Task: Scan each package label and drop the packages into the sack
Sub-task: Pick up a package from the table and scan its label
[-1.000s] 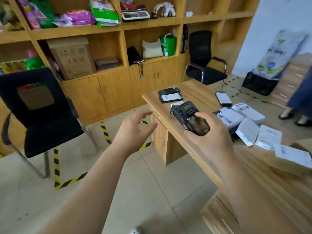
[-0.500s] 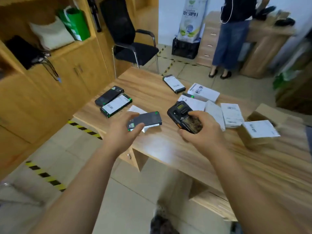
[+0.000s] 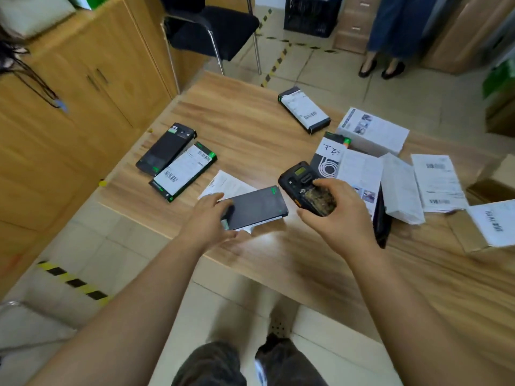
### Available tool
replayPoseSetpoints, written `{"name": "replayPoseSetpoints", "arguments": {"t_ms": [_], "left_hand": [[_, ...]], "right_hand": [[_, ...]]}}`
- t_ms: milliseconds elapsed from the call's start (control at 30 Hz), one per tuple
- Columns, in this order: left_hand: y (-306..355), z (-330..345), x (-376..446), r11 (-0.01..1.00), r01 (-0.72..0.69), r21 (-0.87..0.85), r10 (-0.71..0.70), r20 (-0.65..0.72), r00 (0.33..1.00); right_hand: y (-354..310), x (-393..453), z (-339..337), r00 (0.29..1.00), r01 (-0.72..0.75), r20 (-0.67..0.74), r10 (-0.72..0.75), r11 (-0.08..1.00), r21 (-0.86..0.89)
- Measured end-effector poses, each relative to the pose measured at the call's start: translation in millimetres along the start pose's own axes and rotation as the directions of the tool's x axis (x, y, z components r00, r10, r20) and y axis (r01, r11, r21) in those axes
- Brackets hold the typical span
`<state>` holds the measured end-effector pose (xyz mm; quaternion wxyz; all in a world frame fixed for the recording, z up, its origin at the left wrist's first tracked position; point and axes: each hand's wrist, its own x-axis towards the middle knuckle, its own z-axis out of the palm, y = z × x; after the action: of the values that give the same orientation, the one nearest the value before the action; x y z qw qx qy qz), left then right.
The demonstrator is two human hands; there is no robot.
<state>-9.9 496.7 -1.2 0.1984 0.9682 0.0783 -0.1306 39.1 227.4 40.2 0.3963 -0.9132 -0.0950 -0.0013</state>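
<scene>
moved: left hand (image 3: 207, 218) now lower, dark package (image 3: 255, 208) nearer the surface (image 3: 245, 121) edge
hands: left grips package, right hand (image 3: 338, 215) clutches scanner (image 3: 306, 188)
progress: barely started imo, many packages left, sack not visible

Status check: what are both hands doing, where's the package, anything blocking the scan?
Left hand grips black package at table edge. Right hand holds scanner. Package's dark side up, no label showing. Nothing between them.

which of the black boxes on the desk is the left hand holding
The black box nearest the desk's front edge, dark face up, in the left hand. The pair at the left and the labelled one at the back lie untouched.
</scene>
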Motion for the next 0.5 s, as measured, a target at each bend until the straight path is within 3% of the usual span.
{"name": "replayPoseSetpoints", "arguments": {"t_ms": [167,367,500], "left_hand": [[-22.8,1.9,24.7,0.996,-0.06,-0.064,0.061,0.003,0.998],[-33.5,-27.9,47.6,0.968,0.008,-0.253,0.01,0.073,0.997],[-35.9,-42.6,56.4,0.929,-0.035,-0.369,0.051,0.033,0.998]], "right_hand": [[-5.2,3.8,22.0,0.997,-0.063,-0.04,0.062,0.998,-0.023],[-22.2,-10.9,37.7,0.972,-0.207,-0.124,0.201,0.978,-0.038],[-33.5,-25.3,47.7,0.947,-0.264,-0.192,0.256,0.964,-0.019]]}}
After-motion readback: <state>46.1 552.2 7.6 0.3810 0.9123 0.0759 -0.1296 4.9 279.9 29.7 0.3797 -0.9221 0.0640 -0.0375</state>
